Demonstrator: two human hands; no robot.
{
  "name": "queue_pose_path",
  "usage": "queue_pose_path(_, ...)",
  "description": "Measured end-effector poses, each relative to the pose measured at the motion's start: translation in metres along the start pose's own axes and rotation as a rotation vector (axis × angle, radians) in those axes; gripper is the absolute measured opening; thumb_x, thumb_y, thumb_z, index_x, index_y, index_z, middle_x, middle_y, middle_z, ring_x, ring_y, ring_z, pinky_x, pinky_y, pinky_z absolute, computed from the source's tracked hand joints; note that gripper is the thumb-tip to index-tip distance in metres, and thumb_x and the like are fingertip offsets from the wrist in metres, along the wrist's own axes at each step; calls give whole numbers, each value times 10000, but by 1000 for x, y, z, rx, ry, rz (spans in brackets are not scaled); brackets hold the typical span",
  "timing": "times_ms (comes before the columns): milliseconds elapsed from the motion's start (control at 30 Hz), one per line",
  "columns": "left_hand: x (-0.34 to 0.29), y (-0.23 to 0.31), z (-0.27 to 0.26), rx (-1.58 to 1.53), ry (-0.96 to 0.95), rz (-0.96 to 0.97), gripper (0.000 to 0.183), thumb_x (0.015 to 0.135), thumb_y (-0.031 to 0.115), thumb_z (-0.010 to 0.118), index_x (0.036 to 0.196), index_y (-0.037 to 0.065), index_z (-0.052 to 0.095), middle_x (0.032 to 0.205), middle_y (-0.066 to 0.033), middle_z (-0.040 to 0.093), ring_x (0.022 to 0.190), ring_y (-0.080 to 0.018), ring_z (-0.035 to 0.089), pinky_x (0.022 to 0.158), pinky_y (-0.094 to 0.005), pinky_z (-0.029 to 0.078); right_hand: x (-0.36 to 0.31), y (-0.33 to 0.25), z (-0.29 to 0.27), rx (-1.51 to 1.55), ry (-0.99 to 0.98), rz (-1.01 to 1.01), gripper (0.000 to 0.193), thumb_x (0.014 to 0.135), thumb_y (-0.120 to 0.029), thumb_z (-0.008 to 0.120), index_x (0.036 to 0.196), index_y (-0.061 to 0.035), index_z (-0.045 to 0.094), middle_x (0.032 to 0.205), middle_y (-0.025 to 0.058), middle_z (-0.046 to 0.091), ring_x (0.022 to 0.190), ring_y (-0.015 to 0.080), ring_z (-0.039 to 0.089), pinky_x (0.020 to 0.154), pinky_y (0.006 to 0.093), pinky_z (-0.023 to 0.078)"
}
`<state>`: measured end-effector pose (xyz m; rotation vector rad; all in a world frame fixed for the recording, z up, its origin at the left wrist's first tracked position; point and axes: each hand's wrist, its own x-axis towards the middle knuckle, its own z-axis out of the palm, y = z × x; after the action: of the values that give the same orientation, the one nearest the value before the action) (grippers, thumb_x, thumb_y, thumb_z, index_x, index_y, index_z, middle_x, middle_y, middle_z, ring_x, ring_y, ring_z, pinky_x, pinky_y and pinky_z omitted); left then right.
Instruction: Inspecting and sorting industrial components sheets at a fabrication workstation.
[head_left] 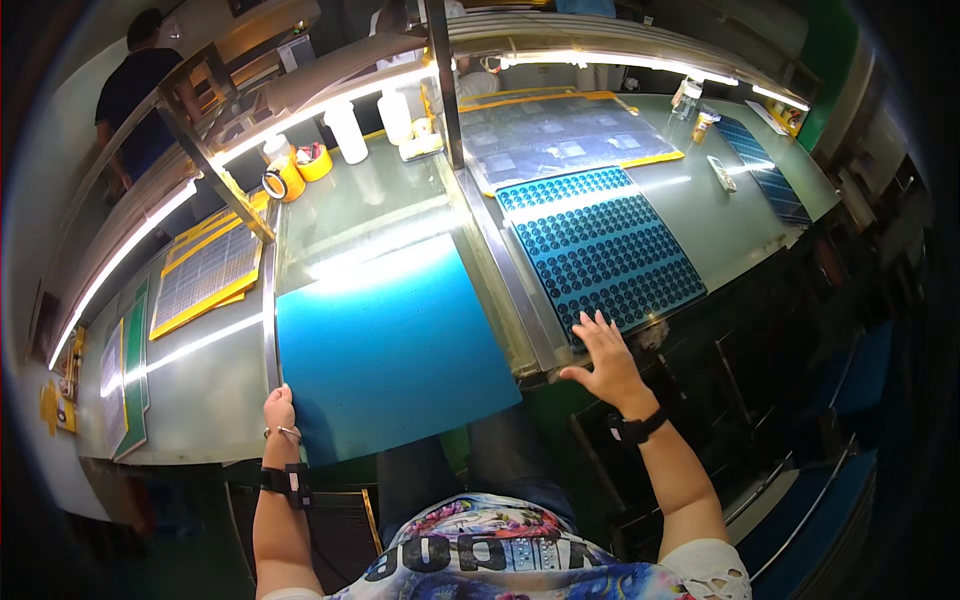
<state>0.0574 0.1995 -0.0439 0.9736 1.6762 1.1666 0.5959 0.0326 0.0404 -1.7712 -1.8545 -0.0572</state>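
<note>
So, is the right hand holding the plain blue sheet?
No, the left hand grips the blue sheet; the right hand is open, apart from it.

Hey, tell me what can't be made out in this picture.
In the head view:
- Blue sheet's underside: faces away from the camera.
- Any left hand fingers beneath it: covered by the sheet.
- Right hand's contact with the dotted panel: hidden by the fingers, if any.
- Person, upper left: partly blocked by the shelf frame.
</note>
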Motion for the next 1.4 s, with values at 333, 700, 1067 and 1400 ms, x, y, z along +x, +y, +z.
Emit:
queue_pose_path(333, 3, 13, -17, 118, 56, -67, 216, 864, 199, 562, 781, 4, 602, 673, 20, 537, 607, -69, 440, 567, -236, 373, -25, 0, 6, 2, -74, -40, 427, 714, -293, 692, 987, -9, 526, 1227, 165, 501, 1165, 397, 427, 984, 493, 326)
queue_pose_path(700, 8, 40, -4, 505, 32, 26, 253, 814, 227, 613, 886, -14, 597, 751, -58, 585, 708, -148, 532, 654, -293, 424, -13, 17, -18, -181, 35, -295, 294, 717, -75, 602, 1009, -36, 606, 1062, 130, 595, 982, 294, 575, 836, 363, 484)
queue_pose_path(1067, -130, 246, 185, 691, -468, 1176, 498, 748, 163, 664, 1193, 42, 474, 1304, -185, 393, 1199, -356, 388, 997, -393, 316, 44, 98, -226, 743, 1058, 748, 297, 860, -254, 580, 975, 19, 605, 897, 45, 598, 806, 131, 533, 729, 240, 412)
queue_pose_path(1400, -158, 94, 338, 1059, -687, 1112, 738, 801, 632, 406, 1382, 194, 278, 1455, -94, 183, 1356, -275, 106, 1038, -580, 95, -53, 125, -66, -213, 336, 628, 217, 746, -182, 641, 752, -32, 483, 759, 120, 482, 748, 316, 491, 673, 409, 400)
